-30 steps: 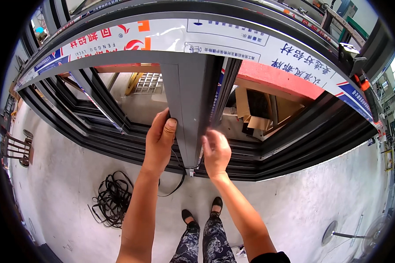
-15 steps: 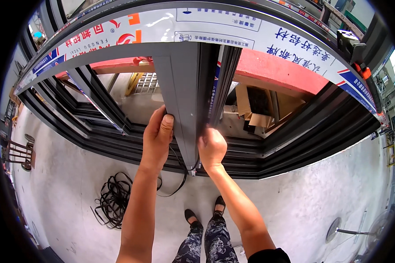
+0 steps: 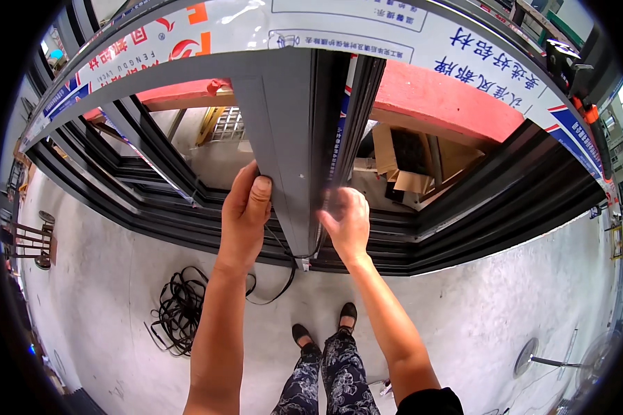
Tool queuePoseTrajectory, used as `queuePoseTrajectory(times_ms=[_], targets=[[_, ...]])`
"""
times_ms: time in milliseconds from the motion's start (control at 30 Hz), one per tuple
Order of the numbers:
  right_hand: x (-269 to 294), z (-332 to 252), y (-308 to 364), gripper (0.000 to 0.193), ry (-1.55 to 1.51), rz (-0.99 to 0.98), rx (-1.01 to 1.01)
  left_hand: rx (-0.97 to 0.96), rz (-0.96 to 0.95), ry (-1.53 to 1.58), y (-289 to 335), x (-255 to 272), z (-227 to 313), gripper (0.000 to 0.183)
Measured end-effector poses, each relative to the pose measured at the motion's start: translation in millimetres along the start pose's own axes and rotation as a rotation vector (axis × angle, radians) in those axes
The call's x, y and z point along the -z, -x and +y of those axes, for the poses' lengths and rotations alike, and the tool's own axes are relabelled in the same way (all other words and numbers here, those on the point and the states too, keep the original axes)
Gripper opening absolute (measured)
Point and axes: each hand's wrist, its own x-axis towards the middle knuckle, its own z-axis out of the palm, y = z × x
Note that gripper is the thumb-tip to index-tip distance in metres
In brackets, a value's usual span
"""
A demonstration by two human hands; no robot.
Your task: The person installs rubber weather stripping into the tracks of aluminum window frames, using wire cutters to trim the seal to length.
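My left hand (image 3: pixel 244 214) is wrapped round the left edge of a grey metal frame bar (image 3: pixel 278 138), its thumb on the front face. On the bar's other side is my right hand (image 3: pixel 349 220), close to the dark grooved edge. Its thumb stands off from the fingers, whose tips are smeared by motion, so I cannot tell whether anything is between them. A thin black strip (image 3: pixel 284 285) passes round the bar's lower end and rises toward the right hand. More of this strip lies in a tangled coil (image 3: pixel 180 311) on the floor at left.
The bar belongs to a large dark window frame (image 3: pixel 457 252) with printed protective film (image 3: pixel 339 28) along its near-white upper face. Through the openings show a red-topped beam (image 3: pixel 450 97) and a cardboard box (image 3: pixel 398 159). A wooden chair (image 3: pixel 31 238) is far left, a fan (image 3: pixel 595 363) lower right.
My right hand has shifted slightly up and right, its thumb now apart from the fingers. My left hand keeps its hold on the bar. The view has shifted slightly.
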Motion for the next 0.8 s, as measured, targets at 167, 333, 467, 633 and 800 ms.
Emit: queuePoseTrajectory(times_ms=[167, 333, 467, 633, 800], targets=[[-9, 14, -11, 0.055, -0.252, -0.202, -0.086, -0.013, -0.002, 0.006, 1, 0, 0, 0.040], [-1, 13, -22, 0.045, -0.418, -0.225, -0.083, -0.019, 0.012, -0.015, 1, -1, -1, 0.042], [3, 9, -28, 0.045, -0.304, -0.257, -0.018, -0.003, 0.018, 0.000, 2, -1, -2, 0.047], [3, 10, -26, 0.051, -0.184, -0.244, 0.094, 0.004, 0.002, 0.019, 2, -1, -1, 0.054], [0, 17, -22, 0.054, -0.143, -0.250, 0.140, 0.030, 0.008, 0.025, 3, -2, 1, 0.056]])
